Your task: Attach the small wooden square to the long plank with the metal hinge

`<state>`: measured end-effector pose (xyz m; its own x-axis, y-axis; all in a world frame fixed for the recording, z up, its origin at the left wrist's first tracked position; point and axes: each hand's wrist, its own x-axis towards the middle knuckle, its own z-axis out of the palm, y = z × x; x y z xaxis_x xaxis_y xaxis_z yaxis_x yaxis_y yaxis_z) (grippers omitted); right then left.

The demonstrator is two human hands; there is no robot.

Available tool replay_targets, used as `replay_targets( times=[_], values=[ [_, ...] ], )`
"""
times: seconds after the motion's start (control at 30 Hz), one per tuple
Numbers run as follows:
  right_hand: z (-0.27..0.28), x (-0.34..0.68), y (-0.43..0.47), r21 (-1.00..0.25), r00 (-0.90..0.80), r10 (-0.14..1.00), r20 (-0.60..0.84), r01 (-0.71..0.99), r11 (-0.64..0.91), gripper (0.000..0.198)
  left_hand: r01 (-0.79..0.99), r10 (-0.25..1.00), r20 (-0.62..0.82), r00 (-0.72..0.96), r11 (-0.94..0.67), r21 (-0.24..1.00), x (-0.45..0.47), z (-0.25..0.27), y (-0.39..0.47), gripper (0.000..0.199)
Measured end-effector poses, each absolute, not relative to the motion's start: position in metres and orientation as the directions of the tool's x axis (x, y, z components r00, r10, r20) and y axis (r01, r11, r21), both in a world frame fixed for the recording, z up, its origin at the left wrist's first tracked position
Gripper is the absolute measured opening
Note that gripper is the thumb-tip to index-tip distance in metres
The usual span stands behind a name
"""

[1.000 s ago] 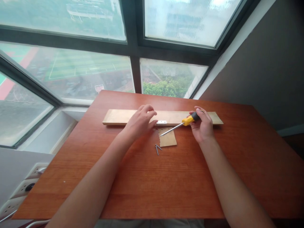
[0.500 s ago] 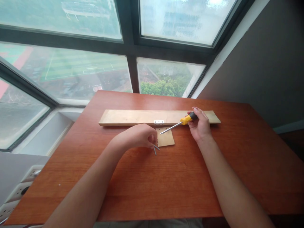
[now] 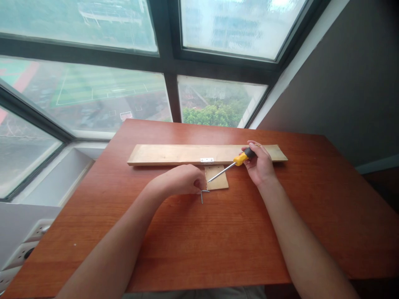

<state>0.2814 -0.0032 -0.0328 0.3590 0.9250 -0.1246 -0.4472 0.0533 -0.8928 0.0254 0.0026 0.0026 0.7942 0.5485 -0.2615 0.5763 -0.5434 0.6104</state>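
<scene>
Holding the screwdriver [image 3: 240,158] around its yellow-and-black handle, the right hand [image 3: 262,166] is angling the shaft down and leftward, probably so that the tip is pointing clear of its own fingers; whether that tip is touching the small wooden piece [image 3: 220,179] beneath, the view is not showing. The left hand [image 3: 183,179] is curling narrowly, thumb and fingers close together at the loose fasteners [image 3: 202,197], a shape likely suiting such thin metal, though the fingers are hiding whether they are pinching one. The long board [image 3: 168,154] is lying crosswise on the table [image 3: 237,232], with the small wooden piece sitting just in front, presumably leaving everything within reach. The screwdriver is showing a slim, shiny shaft; the fasteners are looking grey and forming an angle; a white plate [image 3: 207,160] with dark holes is standing out along the board's pale near edge.
</scene>
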Motion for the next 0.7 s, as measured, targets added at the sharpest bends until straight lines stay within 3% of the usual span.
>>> replay_targets(
  times=[0.4, 0.7],
  values=[
    [-0.032, 0.281, -0.004, -0.914, 0.304, 0.948, -0.097, -0.405, 0.036, 0.03, 0.552, 0.543, -0.283, 0.791, -0.434, 0.712, 0.019, 0.006, 0.005, 0.01],
    [0.011, 0.282, -0.025, -0.964, 0.079, 0.997, 0.023, -0.263, 0.043, 0.024, 0.527, 0.623, -0.19, 0.759, -0.418, 0.74, 0.016, 0.0, 0.015, 0.016]
  ],
)
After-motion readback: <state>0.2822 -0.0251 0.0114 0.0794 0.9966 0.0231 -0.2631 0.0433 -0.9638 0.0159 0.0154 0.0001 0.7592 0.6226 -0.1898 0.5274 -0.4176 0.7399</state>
